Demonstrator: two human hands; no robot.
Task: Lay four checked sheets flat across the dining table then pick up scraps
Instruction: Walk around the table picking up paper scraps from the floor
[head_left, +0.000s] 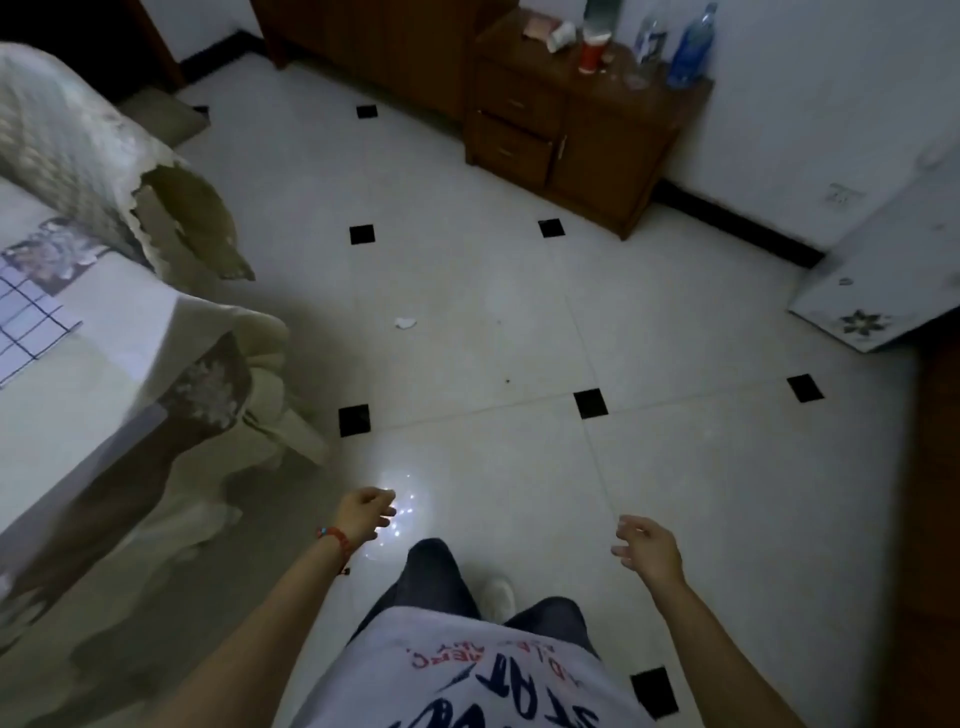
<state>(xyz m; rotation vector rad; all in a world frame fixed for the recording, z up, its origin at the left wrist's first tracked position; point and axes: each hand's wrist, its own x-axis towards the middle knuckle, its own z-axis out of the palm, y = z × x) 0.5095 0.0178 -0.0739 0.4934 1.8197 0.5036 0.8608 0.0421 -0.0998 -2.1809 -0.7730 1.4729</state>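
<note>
Both hands hang empty w/ fingers loosely curled: left hand (366, 514) lower centre, right hand (647, 545) to its right. White scrap (405, 322) lies on the floor mid-frame, above and well apart from both, nearer the left hand. It's a small crumpled lump, slightly wider left-right (no clear pointing end). One checked sheet (26, 322) sits on the tabletop (104, 353) at far left.
</note>
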